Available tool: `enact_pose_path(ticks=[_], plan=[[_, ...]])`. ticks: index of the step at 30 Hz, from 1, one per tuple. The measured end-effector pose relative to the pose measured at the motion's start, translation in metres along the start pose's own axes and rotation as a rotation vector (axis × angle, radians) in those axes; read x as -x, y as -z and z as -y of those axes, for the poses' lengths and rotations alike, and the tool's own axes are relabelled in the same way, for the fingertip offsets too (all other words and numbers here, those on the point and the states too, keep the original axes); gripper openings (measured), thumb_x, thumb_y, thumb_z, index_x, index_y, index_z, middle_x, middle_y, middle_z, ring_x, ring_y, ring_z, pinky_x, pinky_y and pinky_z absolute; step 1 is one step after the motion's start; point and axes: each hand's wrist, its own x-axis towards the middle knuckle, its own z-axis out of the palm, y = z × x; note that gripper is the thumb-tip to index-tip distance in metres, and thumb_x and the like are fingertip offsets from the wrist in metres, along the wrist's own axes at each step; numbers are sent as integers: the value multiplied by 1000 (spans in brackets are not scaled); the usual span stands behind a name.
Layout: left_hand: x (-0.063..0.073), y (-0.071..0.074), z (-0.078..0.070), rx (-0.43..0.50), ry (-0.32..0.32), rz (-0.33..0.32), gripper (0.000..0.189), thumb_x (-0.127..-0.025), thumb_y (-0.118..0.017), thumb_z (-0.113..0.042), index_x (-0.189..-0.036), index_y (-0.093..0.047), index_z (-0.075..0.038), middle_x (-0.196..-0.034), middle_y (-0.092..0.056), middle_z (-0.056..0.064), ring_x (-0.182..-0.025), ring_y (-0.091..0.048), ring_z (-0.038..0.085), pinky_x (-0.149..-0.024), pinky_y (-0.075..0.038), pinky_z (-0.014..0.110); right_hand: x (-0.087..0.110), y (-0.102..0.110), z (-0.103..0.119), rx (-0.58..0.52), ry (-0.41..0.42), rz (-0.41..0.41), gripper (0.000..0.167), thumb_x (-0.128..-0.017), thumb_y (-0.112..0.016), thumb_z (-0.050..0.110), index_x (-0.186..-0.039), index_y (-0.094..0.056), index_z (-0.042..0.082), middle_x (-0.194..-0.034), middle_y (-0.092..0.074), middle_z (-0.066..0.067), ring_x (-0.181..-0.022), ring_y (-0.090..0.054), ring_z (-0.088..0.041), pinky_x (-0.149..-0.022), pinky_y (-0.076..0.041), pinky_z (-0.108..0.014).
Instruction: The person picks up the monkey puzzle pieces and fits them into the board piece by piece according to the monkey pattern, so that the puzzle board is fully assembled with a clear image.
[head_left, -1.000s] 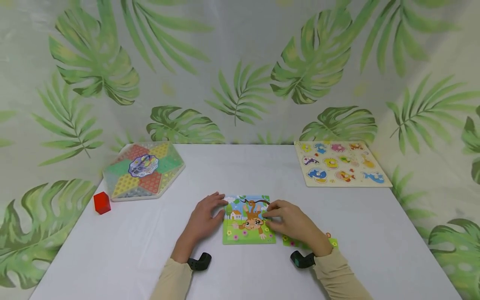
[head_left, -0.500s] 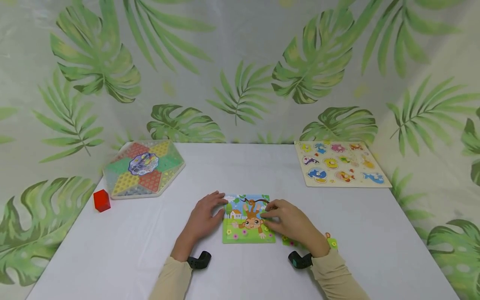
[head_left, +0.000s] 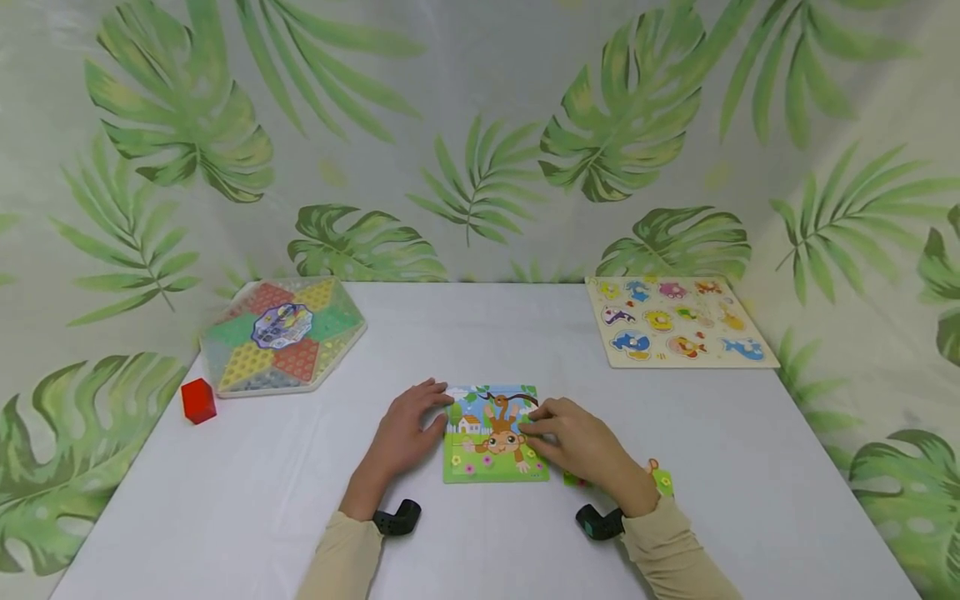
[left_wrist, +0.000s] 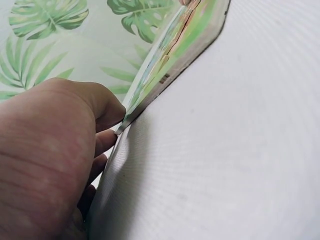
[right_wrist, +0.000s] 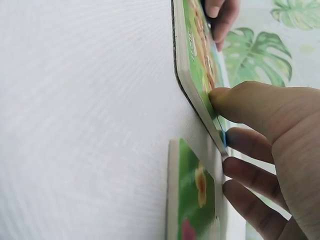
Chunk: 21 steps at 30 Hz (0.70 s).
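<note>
The square jigsaw puzzle with a monkey hanging from a branch lies flat in the middle of the table. My left hand rests at its left edge, thumb and index finger touching the rim and the other fingers loosely bent. Over the right side of the picture my right hand bends its thumb and index finger together on a puzzle piece, which they largely cover. In the right wrist view the thumb presses the puzzle's face. Green puzzle pieces with flowers lie beside the puzzle, partly hidden under the right forearm.
A hexagonal game board with coloured triangles lies at the back left, near a red block. At the back right is a wooden peg puzzle with sea animals. A leaf-patterned curtain bounds the table behind.
The right hand's thumb and index finger have shifted very slightly leftward on the puzzle. The left hand keeps its place at the left edge. The head view has tilted a little.
</note>
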Motion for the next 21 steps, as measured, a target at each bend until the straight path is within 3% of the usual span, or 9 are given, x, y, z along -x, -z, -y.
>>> enact_pose_path(ticks=[5, 13, 21], plan=[[-1, -1, 1, -1, -1, 5, 27, -98, -68, -18, -124, -72, -12, -149, -59, 6, -147, -45, 28, -123, -32, 55, 4, 0, 0, -35, -3, 6, 26, -93, -77, 25, -117, -80, 16, -118, -70, -4, -106, -65, -21, -85, -60, -36], [1, -3, 2, -1, 7, 2, 26, -98, -68, -19, -123, -72, -13, -150, -58, 6, -148, -44, 28, -123, -31, 56, 17, 8, -10, -225, -99, 124, 54, -95, -76, 30, -145, -60, 18, -145, -58, -8, -135, -53, -28, -110, -49, -49], [0, 0, 0, 3, -19, -13, 26, -97, -69, -18, -123, -72, -12, -149, -59, 7, -147, -46, 30, -122, -32, 56, 33, 28, -27, -246, -194, 190, 63, -88, -82, 39, -144, -61, 17, -143, -59, -7, -133, -54, -29, -109, -49, -53]])
